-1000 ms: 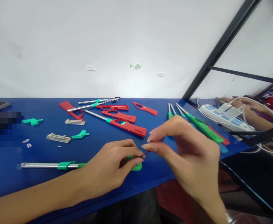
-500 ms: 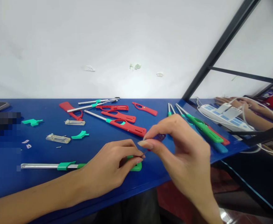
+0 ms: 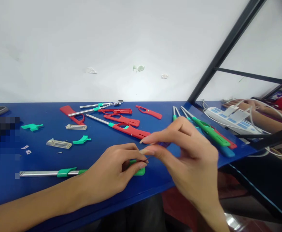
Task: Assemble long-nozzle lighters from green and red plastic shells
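Note:
A green long-nosed lighter (image 3: 142,171) lies across the front of the table, its metal tube (image 3: 39,173) pointing left. My left hand (image 3: 113,169) covers the middle of its body, fingers closed over it, thumb and forefinger pinched near the handle end. Just above that end, my right hand (image 3: 188,154) pinches a thin-shafted tool with a purplish handle (image 3: 164,144), which looks like a small screwdriver. The shaft's tip is hidden at my left fingertips. Behind my hands lies a red lighter (image 3: 133,130) with a metal tube.
Red casings (image 3: 121,120), clear fuel tanks (image 3: 59,143) and teal triggers (image 3: 81,140) lie left and behind. Several lighters (image 3: 211,133) are grouped at the right, near a black frame (image 3: 218,61). Beyond it are a power strip (image 3: 232,120) and another person's arms (image 3: 264,119).
My right hand's fingers have shifted on the tool, the forefinger now straighter and the fingertips slightly left. My left hand keeps its place on the green lighter.

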`<state>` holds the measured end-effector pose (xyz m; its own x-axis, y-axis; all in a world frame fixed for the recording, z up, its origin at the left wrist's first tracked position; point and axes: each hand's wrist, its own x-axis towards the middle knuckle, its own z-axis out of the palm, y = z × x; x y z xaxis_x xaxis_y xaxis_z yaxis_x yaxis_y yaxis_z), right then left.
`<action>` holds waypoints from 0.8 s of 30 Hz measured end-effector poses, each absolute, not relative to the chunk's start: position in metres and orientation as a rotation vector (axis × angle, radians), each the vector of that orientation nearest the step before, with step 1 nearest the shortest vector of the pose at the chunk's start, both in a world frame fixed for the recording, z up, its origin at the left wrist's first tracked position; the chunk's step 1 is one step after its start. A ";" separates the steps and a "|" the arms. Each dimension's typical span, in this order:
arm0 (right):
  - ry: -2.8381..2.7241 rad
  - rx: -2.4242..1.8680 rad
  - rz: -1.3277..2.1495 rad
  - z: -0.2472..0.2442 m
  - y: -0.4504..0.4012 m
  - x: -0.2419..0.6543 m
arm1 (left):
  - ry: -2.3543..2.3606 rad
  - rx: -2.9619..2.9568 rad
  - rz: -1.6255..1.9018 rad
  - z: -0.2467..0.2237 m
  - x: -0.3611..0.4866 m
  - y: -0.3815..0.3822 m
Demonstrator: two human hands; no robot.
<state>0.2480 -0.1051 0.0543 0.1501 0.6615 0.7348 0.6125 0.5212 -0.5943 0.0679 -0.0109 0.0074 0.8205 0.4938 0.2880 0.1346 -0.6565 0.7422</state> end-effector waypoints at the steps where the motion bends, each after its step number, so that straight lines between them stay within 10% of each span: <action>1: -1.568 -1.133 0.101 0.055 -0.106 0.250 | 0.458 2.246 0.620 0.008 0.068 -0.011; 24: -1.465 -1.101 0.401 0.056 -0.108 0.247 | 0.415 2.279 0.657 0.003 0.066 -0.011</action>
<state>0.2468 -0.1085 0.0562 0.1473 0.7997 0.5821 0.3924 0.4929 -0.7765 0.0657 -0.0110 0.0026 0.8184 0.4673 0.3345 0.1018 -0.6907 0.7159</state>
